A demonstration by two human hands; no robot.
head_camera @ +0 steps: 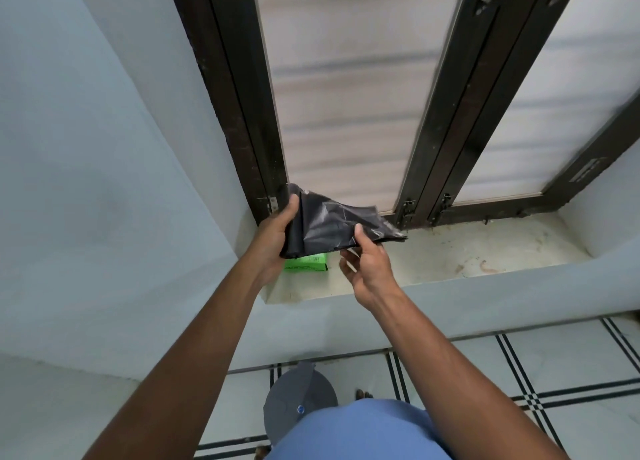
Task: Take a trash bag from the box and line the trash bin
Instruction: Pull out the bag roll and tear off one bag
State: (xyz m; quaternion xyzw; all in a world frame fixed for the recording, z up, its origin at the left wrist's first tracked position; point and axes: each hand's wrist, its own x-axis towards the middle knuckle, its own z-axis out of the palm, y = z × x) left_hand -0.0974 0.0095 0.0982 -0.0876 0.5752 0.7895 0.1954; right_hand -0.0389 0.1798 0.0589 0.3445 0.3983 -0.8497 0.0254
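Note:
A folded black trash bag [332, 222] is held above the window sill between both hands. My left hand [275, 240] grips its rolled left end, thumb on top. My right hand [367, 267] pinches the bag's lower right edge with the thumb over it and the fingers under. A green box [308, 263] lies on the sill just below the bag, partly hidden by it. On the floor below stands a grey trash bin [298, 404] with a lid, partly covered by my blue shirt.
The pale sill [485, 252] runs right under a dark-framed frosted window [346, 96]. A light blue wall [86, 182] fills the left. The floor [554, 373] has white tiles with black lines. Toes of a foot [363, 394] show beside the bin.

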